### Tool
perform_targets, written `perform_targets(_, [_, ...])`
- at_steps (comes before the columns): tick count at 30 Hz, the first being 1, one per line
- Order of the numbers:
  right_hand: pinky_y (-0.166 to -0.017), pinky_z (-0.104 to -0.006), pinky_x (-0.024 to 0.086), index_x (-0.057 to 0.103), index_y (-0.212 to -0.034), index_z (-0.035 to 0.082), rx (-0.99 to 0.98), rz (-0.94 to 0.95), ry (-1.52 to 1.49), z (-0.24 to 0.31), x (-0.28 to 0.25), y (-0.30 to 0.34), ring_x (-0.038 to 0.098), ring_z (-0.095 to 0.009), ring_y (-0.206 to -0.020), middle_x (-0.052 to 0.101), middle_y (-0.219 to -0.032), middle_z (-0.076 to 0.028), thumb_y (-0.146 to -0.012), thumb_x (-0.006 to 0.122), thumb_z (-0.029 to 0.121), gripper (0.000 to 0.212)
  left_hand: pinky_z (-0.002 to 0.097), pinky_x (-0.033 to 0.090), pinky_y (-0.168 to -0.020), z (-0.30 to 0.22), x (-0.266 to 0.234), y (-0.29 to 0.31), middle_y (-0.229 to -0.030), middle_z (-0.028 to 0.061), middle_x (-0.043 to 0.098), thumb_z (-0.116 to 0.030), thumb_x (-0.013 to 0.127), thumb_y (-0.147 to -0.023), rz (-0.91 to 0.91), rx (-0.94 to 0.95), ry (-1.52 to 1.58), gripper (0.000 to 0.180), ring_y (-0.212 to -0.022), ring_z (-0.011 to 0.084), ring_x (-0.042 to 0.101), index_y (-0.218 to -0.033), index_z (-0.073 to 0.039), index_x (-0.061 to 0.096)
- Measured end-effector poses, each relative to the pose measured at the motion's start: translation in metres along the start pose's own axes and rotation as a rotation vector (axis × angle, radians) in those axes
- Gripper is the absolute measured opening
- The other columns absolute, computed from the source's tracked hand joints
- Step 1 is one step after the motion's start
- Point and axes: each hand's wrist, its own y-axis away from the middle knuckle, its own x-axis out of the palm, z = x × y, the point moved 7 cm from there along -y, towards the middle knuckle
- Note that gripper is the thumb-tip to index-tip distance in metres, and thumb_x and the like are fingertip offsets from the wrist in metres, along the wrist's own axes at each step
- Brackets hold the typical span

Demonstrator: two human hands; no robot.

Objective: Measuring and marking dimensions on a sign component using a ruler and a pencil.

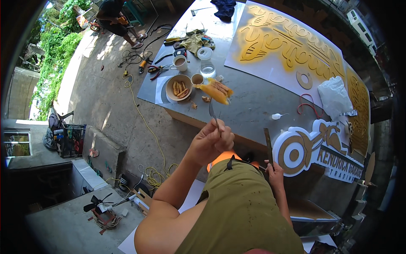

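My left hand [211,142] is closed around the handle of a fork [212,111], raised in front of me. On its tines sits a piece of yellow-brown food [216,90]. My right hand [275,170], lower and to the right, grips a long, flat dark strip like a metal file [268,142], standing nearly upright. Beyond the fork, on the metal-topped table [249,106], stands a bowl [169,89] holding several browned pieces of food. A small brown cup [197,79], a white mug [179,62] with a brown drink and a clear jar [207,67] are beside it.
A white sign with a motorcycle shape [292,154] stands at the right. Yellow-sprayed lettering lies on a white board [262,55]. A plastic bag [334,97], pliers [160,70] and a tape measure [180,52] lie on the table. A yellow cord [146,122] crosses the floor; another person [116,21] stands far left.
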Motion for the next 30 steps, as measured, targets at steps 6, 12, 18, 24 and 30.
perform_targets(6, [-0.063, -0.0255, 0.045, 0.071, -0.114, -0.002, 0.032, -0.023, -0.043, 0.012, 0.021, 0.010, 0.054, -0.007, -0.066, 0.059, -0.071, 0.001, -0.103, 0.055, 0.011, 0.023, 0.0222, 0.035, -0.059, -0.086, -0.302, 0.067, -0.079, -0.0052, 0.046, -0.014, 0.052, -0.107, -0.924, 0.037, -0.956, 0.023, -0.066, 0.0044, 0.040, -0.128, -0.006, 0.055])
perform_targets(12, [-0.062, -0.0258, 0.045, 0.071, -0.115, 0.001, 0.104, -0.087, -0.056, 0.022, 0.038, 0.024, 0.055, -0.007, -0.066, 0.061, -0.071, -0.001, -0.102, 0.056, 0.011, 0.022, 0.0252, 0.043, -0.065, -0.128, -0.440, 0.094, -0.090, 0.0022, 0.060, -0.008, 0.053, -0.101, -1.221, 0.059, -1.232, 0.028, -0.074, 0.0094, 0.053, -0.128, -0.003, 0.057])
perform_targets(18, [-0.063, -0.0279, 0.049, 0.071, -0.116, 0.001, 0.104, -0.173, -0.076, 0.033, 0.041, 0.044, 0.059, -0.011, -0.065, 0.062, -0.072, -0.005, -0.100, 0.057, 0.009, 0.023, 0.0398, 0.049, -0.094, -0.122, -0.452, 0.074, -0.124, 0.0189, 0.063, -0.013, 0.057, -0.098, -1.306, -0.164, -1.371, 0.044, -0.105, 0.0296, 0.063, -0.140, -0.006, 0.045])
perform_targets(24, [-0.062, -0.0275, 0.048, 0.072, -0.115, 0.001, 0.150, -0.257, -0.131, 0.009, 0.027, 0.058, 0.058, -0.009, -0.065, 0.062, -0.072, -0.004, -0.100, 0.057, 0.008, 0.022, 0.0563, 0.033, -0.110, -0.094, -0.384, 0.074, -0.141, 0.0186, 0.049, -0.026, 0.069, -0.086, -1.527, -0.300, -1.899, 0.063, -0.136, 0.0361, 0.041, -0.142, -0.010, 0.045])
perform_targets(30, [-0.061, -0.0266, 0.046, 0.071, -0.114, 0.000, 0.012, -0.171, -0.178, -0.011, 0.018, 0.050, 0.056, -0.008, -0.065, 0.062, -0.071, -0.003, -0.102, 0.056, 0.008, 0.021, 0.0572, 0.029, -0.111, -0.003, -0.291, 0.093, -0.141, 0.0133, 0.040, -0.019, 0.068, -0.087, -1.153, -0.148, -2.070, 0.056, -0.136, 0.0373, 0.036, -0.138, -0.013, 0.046])
